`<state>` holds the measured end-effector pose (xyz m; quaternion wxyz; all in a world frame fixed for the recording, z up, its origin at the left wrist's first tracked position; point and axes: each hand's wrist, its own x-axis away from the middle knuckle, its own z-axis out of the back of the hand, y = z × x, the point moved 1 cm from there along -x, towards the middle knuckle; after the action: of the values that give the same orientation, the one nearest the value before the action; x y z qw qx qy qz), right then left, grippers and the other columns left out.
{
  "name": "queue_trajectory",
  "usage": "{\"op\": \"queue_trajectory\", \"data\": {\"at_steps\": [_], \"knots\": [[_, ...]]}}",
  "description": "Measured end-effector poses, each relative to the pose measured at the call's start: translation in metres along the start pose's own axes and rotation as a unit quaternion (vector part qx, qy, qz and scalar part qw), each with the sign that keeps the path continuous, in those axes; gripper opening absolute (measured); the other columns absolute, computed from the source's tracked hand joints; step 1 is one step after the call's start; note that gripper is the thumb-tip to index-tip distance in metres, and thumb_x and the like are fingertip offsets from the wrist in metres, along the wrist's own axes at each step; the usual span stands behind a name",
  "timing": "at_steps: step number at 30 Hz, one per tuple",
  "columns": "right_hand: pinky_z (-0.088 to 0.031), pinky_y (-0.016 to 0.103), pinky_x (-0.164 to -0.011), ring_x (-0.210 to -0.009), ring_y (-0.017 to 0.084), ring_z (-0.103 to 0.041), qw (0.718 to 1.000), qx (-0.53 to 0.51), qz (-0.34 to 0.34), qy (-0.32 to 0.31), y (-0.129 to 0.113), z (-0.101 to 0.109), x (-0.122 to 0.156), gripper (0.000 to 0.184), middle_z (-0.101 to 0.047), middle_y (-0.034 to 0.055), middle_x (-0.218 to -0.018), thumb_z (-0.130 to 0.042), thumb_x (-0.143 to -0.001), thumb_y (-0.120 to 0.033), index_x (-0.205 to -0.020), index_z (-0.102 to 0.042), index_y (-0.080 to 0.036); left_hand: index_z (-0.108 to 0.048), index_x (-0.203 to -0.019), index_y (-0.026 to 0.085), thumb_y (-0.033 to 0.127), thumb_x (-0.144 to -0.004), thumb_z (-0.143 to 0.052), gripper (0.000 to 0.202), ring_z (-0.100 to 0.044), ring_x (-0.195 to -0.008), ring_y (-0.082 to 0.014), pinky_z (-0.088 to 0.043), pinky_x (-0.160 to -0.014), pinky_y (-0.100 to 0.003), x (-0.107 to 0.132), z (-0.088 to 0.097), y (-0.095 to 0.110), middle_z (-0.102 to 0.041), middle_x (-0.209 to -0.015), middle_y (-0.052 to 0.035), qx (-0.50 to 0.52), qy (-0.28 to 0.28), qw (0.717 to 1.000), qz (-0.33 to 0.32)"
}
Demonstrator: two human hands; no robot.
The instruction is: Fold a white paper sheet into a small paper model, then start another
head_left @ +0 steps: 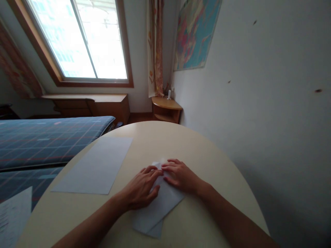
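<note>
At left, a plain white sheet was laid flat on the round table; the left hand was placed over the folded paper, its fingers slightly parted, the thumb held apart; the paper was partly covered at its far end by the fingertips, its near end being left exposed; the right hand was set across the paper's right side, fingers loosely bent; whether any pinch was made there could not be told.
</note>
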<state>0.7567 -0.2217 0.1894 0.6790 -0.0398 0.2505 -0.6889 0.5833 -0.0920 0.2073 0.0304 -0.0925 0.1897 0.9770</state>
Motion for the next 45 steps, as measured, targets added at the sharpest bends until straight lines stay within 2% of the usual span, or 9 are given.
{"op": "queue_trajectory", "data": {"at_steps": [5, 11, 18, 21, 26, 30, 34, 39, 45], "knots": [[-0.04, 0.041, -0.108, -0.127, 0.024, -0.049, 0.999, -0.05, -0.001, 0.009, 0.008, -0.008, 0.0, 0.043, -0.062, 0.0102, -0.126, -0.067, -0.085, -0.028, -0.126, -0.056, -0.02, -0.04, -0.139, 0.024, 0.022, -0.085, -0.051, 0.054, -0.042, -0.134, -0.024, -0.028, -0.117, -0.044, 0.001, -0.003, -0.02, -0.049, -0.144, -0.0063, -0.003, -0.037, 0.998, -0.054], [-0.04, 0.041, -0.106, -0.125, 0.023, -0.051, 0.998, -0.053, -0.017, 0.026, 0.005, -0.002, -0.002, 0.051, -0.068, 0.0075, -0.116, -0.072, -0.081, -0.023, -0.128, -0.054, -0.021, -0.04, -0.138, 0.023, 0.019, -0.083, -0.052, 0.057, -0.043, -0.132, -0.0243, -0.031, -0.116, -0.042, 0.003, -0.007, -0.02, -0.049, -0.141, -0.0077, -0.021, -0.023, 0.999, -0.041], [-0.043, 0.038, -0.101, -0.116, 0.022, -0.057, 0.999, -0.041, -0.009, 0.024, -0.001, 0.004, -0.004, 0.045, -0.072, 0.0044, -0.103, -0.073, -0.08, -0.021, -0.123, -0.06, -0.023, -0.028, -0.148, 0.023, 0.02, -0.082, -0.052, 0.071, -0.033, -0.14, -0.0254, -0.029, -0.117, -0.045, 0.003, -0.015, -0.025, -0.038, -0.152, -0.0065, -0.027, -0.014, 0.999, -0.043], [-0.045, 0.036, -0.098, -0.109, 0.022, -0.06, 0.999, -0.029, -0.014, 0.018, -0.003, 0.005, -0.004, 0.04, -0.072, 0.0044, -0.1, -0.073, -0.08, -0.02, -0.119, -0.063, -0.022, -0.029, -0.149, 0.023, 0.02, -0.082, -0.052, 0.07, -0.033, -0.14, -0.0249, -0.029, -0.117, -0.044, 0.002, -0.015, -0.024, -0.04, -0.152, -0.0046, -0.05, -0.025, 0.998, -0.025], [-0.045, 0.035, -0.096, -0.105, 0.022, -0.062, 1.0, -0.013, -0.011, 0.016, -0.008, 0.009, -0.002, 0.026, -0.071, 0.0053, -0.1, -0.069, -0.084, -0.021, -0.11, -0.067, -0.022, -0.034, -0.147, 0.022, 0.043, -0.09, -0.053, 0.064, -0.037, -0.138, -0.0271, -0.024, -0.117, -0.047, 0.001, -0.012, -0.025, -0.042, -0.15, -0.0079, -0.085, -0.02, 0.996, 0.006], [-0.045, 0.034, -0.098, -0.106, 0.021, -0.061, 0.998, -0.028, 0.037, -0.03, -0.015, 0.014, 0.001, 0.021, -0.07, 0.0051, -0.108, -0.065, -0.087, -0.026, -0.107, -0.068, -0.023, -0.036, -0.145, 0.02, 0.053, -0.089, -0.052, 0.067, -0.037, -0.138, -0.0284, -0.021, -0.117, -0.048, 0.002, -0.01, -0.037, -0.041, -0.151, -0.0113, -0.112, 0.001, 0.993, 0.047], [-0.041, 0.035, -0.105, -0.12, 0.023, -0.055, 0.995, -0.057, 0.063, -0.06, -0.022, 0.012, 0.005, 0.035, -0.062, 0.0075, -0.128, -0.067, -0.084, -0.034, -0.118, -0.066, -0.024, -0.037, -0.144, 0.018, 0.048, -0.089, -0.054, 0.065, -0.034, -0.139, -0.0283, -0.025, -0.116, -0.046, 0.003, -0.01, -0.047, -0.04, -0.151, -0.0126, -0.107, 0.012, 0.992, 0.057], [-0.026, 0.042, -0.117, -0.14, 0.027, -0.033, 0.996, -0.033, 0.035, -0.073, -0.021, -0.002, 0.003, 0.083, -0.039, 0.0153, -0.151, -0.067, -0.082, -0.051, -0.148, -0.034, -0.014, -0.039, -0.144, 0.018, 0.043, -0.086, -0.058, 0.066, -0.033, -0.139, -0.0288, -0.027, -0.115, -0.045, 0.002, -0.011, -0.053, -0.04, -0.151, -0.011, -0.083, 0.016, 0.996, 0.031], [-0.02, 0.046, -0.118, -0.142, 0.03, -0.028, 0.993, 0.053, -0.007, -0.102, -0.018, -0.009, -0.003, 0.088, -0.036, 0.0139, -0.153, -0.056, -0.083, -0.066, -0.149, -0.034, -0.012, -0.043, -0.139, 0.021, 0.038, -0.086, -0.062, 0.059, -0.04, -0.136, -0.0281, -0.029, -0.114, -0.046, 0.001, -0.011, -0.046, -0.048, -0.146, -0.0093, -0.077, 0.046, 0.996, 0.02]]}}
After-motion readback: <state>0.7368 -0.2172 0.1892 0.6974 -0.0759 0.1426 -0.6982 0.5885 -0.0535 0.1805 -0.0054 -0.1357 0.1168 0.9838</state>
